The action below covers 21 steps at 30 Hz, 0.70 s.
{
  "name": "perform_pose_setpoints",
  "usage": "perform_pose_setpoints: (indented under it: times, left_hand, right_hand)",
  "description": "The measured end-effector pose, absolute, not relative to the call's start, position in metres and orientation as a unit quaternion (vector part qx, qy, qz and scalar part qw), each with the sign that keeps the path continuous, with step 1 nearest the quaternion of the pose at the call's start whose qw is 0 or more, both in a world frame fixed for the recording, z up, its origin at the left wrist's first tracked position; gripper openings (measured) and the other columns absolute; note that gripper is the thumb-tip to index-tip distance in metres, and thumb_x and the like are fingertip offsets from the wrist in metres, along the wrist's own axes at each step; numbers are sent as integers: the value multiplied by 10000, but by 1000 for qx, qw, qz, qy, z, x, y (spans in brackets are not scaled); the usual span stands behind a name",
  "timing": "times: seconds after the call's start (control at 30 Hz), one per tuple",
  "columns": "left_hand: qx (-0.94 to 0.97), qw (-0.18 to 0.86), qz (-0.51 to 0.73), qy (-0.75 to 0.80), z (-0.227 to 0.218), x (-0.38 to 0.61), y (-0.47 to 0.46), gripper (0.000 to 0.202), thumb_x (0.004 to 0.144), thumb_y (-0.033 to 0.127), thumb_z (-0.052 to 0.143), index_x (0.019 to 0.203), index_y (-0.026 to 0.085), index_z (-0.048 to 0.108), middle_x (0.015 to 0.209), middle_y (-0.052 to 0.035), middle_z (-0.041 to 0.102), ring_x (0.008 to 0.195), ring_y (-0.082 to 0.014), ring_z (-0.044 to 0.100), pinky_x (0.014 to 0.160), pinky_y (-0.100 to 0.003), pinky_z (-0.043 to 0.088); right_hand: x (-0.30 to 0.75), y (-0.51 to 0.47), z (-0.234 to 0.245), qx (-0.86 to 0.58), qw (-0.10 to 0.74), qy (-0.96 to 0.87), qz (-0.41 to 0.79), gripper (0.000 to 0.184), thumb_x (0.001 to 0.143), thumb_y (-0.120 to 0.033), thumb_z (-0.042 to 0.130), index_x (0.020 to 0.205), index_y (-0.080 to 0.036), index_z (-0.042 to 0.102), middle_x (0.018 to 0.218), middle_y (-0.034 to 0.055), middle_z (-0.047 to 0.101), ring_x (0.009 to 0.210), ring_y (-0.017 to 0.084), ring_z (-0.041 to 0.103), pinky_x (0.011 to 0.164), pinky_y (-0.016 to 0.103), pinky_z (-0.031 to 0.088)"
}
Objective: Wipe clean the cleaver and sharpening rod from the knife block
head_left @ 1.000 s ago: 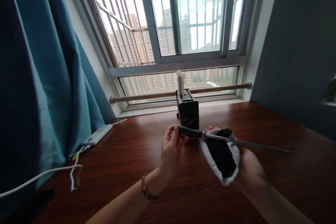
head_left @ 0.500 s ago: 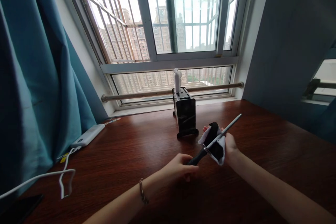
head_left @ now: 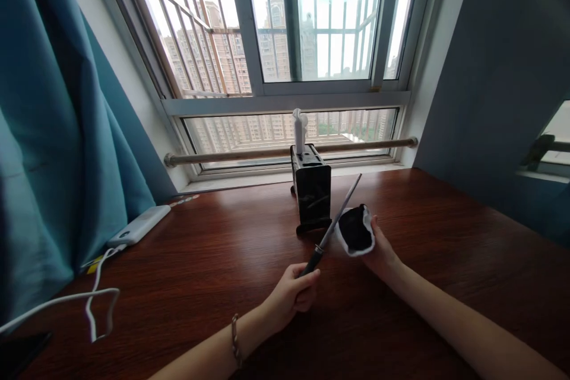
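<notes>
My left hand (head_left: 294,294) is closed around the black handle of a sharpening rod (head_left: 335,224), whose long, thin grey shaft points up and to the right. A metal collar sits where shaft and handle meet. My right hand (head_left: 380,249) holds a cloth (head_left: 356,231) with a black middle and a white edge; its fingers are mostly hidden behind it. The shaft passes close by the left edge of the cloth. Whether they touch, I cannot tell.
Behind the rod, a black box-shaped holder (head_left: 314,196) on feet has a white object (head_left: 299,132) standing in its top. On the left of the wooden table (head_left: 222,249) lie a white power bank (head_left: 140,227), a white cable (head_left: 90,314) and a dark flat object (head_left: 22,350). A blue curtain (head_left: 40,119) hangs beside them.
The rod has come off the cloth, moving left and tilting more upright with my left hand. My right hand and the cloth have shifted slightly up and left.
</notes>
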State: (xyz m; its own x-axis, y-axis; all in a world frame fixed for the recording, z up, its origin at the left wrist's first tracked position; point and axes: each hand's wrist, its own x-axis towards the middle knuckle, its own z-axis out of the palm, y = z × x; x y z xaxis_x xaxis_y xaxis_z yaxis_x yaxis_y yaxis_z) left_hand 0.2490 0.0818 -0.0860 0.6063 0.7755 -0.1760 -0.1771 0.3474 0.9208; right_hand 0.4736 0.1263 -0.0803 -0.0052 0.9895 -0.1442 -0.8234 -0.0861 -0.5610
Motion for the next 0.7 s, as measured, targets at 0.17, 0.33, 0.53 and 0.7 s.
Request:
perform_pose_setpoints:
  times: [0.17, 0.33, 0.53, 0.7]
  left_hand:
    - [455, 768, 329, 310, -84, 250, 84, 397, 776, 387, 631, 703, 201, 289, 431, 119, 229, 352, -27, 137, 352, -196, 42]
    - [460, 758, 334, 320, -83, 252, 80, 324, 771, 330, 637, 691, 181, 361, 406, 114, 248, 336, -21, 151, 347, -193, 61]
    - [481, 747, 318, 330, -84, 254, 76, 266, 749, 313, 672, 771, 156, 458, 422, 115, 256, 348, -20, 176, 347, -185, 85]
    - [521, 713, 311, 351, -85, 252, 74, 301, 749, 332, 666, 907, 107, 544, 454, 109, 265, 348, -21, 211, 343, -191, 116]
  right_hand:
    - [472, 117, -98, -192, 613, -117, 758, 199, 914, -307, 580, 976, -145, 679, 1028, 96, 633, 981, 199, 587, 930, 350, 462]
    - [460, 98, -84, -158, 564, -253, 770, 274, 725, -90, 715, 993, -112, 662, 1038, 113, 621, 998, 225, 570, 914, 341, 456]
    - [446, 97, -54, -164, 508, -427, 730, 506, 890, -469, 496, 1051, 1, 592, 986, 269, 565, 704, 277, 566, 528, 332, 444]
    - [441, 91, -54, -197, 533, -394, 722, 455, 848, -477, 559, 1013, -65, 659, 1021, 224, 593, 808, 305, 595, 583, 328, 478]
